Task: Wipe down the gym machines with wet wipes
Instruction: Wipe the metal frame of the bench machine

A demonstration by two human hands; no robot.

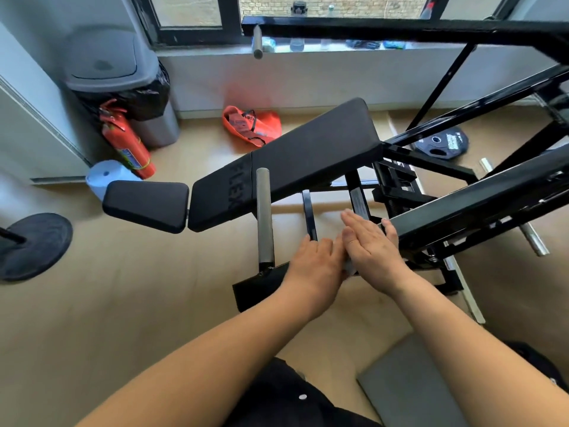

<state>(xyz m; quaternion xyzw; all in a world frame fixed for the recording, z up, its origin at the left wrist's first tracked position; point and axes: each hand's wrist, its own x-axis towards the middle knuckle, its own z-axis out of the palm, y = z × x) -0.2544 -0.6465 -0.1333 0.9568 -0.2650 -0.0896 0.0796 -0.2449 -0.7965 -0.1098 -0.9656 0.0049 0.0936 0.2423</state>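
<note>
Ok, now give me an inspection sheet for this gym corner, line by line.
Surface: wooden floor, grey mat bottom right.
Job's things: black machine frame, bench pad; no wipe clearly seen.
Clutter: fire extinguisher, orange bag, weight plate, paper roll on floor.
Hands: left hand and right hand side by side at the frame's lower bars; right fingers straight.
Cables: nothing seen.
Surroundings: lidded bin, window, bottles on sill.

Between the left grip [314, 263] and right grip [369, 246], only a grey sliver of what may be the wipe [349, 269] shows. The left fingertips are hidden under the right palm, so their curl is unreadable. At 12 o'clock the windowsill items [363, 44] are too blurred to name. The machine frame [462, 211] is cut off at 3 o'clock, the round base [34, 245] at 9 o'clock.
</note>
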